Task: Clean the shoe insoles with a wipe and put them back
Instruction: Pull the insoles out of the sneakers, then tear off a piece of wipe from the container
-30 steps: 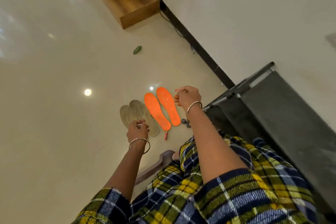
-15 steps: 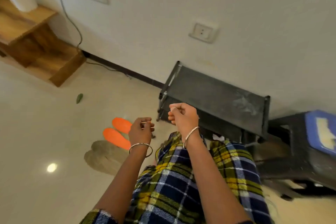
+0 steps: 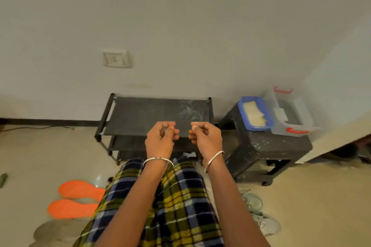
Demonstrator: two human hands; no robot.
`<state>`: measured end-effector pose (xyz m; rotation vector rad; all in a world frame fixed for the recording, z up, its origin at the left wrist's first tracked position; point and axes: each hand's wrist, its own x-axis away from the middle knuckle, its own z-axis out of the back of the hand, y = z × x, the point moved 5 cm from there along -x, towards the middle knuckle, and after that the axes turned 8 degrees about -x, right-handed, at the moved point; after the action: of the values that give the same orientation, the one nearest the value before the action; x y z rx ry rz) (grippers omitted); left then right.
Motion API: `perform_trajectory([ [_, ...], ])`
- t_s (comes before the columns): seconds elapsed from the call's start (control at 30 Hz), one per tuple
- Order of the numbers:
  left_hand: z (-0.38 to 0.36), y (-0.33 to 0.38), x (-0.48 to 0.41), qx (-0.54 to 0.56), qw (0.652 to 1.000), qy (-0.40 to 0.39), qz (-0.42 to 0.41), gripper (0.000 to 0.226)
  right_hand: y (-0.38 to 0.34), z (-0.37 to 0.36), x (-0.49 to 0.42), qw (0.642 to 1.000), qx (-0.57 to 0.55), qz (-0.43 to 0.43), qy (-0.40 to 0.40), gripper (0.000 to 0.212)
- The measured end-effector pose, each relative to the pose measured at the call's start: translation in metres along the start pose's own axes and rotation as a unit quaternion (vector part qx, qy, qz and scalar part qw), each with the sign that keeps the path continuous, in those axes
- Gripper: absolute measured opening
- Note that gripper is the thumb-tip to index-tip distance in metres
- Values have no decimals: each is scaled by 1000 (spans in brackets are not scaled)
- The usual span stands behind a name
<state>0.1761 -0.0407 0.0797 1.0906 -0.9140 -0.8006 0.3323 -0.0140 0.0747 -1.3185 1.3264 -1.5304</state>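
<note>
Two orange insoles lie flat on the floor, left of the lap.
They are bright and side by side. The left hand and right hand are curled, empty. A blue tub on the stool holds pale wipes.

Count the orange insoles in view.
2. The far orange insole lies on the floor left of the plaid leg; the near orange insole lies beside it, closer to the camera. The leg covers one end of each, so another could be hidden.
</note>
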Motion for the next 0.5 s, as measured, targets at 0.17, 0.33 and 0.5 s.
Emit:
perform_trajectory([
  [0.17, -91, 6, 3, -41, 994, -97, -20, 15, -5, 100, -35, 995, -2, 28, 99, 12],
  [0.33, -165, -7, -7, -133, 976, -162, -63, 12, 8, 188, -68, 974, 21, 31, 225, 9],
  [0.5, -229, -22, -25, -268, 913, -249, -181, 30, 16, 232, -112, 948, 140, 56, 282, 3],
])
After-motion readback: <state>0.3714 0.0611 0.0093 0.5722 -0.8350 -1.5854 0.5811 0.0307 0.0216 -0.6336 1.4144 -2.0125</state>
